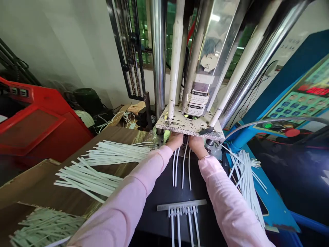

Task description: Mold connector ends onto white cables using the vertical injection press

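Note:
Both my arms in pink sleeves reach forward under the speckled plate (189,125) of a vertical press. My left hand (175,140) and my right hand (196,144) are tucked beneath that plate, so their fingers are hidden. Several white cable ties (183,166) trail back from between the two hands over the black bed (164,192). Nearer to me a moulded strip of white ties (183,209) lies on the same black bed.
Piles of white ties (102,164) lie on a cardboard sheet at the left, with more at the bottom left (43,224). Another bundle (246,178) hangs at the right on a blue frame. A control panel (300,103) stands right, a red machine (38,127) left.

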Demonstrator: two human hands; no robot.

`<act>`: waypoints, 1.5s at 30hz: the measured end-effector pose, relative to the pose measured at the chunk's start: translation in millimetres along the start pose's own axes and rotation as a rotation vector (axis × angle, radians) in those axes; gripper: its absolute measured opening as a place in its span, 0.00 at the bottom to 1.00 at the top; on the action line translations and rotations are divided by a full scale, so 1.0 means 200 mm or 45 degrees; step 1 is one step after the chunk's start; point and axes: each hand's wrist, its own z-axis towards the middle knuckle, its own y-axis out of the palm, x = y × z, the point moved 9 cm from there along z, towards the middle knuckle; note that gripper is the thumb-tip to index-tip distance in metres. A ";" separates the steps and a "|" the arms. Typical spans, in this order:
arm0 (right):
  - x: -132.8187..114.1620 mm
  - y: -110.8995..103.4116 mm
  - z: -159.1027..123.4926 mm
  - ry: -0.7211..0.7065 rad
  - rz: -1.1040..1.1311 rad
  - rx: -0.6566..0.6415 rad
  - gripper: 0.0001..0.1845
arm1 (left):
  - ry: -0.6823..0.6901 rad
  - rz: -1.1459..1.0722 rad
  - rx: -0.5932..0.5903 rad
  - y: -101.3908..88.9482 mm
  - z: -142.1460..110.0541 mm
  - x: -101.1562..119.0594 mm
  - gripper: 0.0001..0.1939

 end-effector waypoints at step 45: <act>0.04 -0.17 -1.83 0.442 -0.183 0.193 0.44 | -0.347 0.192 0.212 -0.06 -1.78 -0.29 0.49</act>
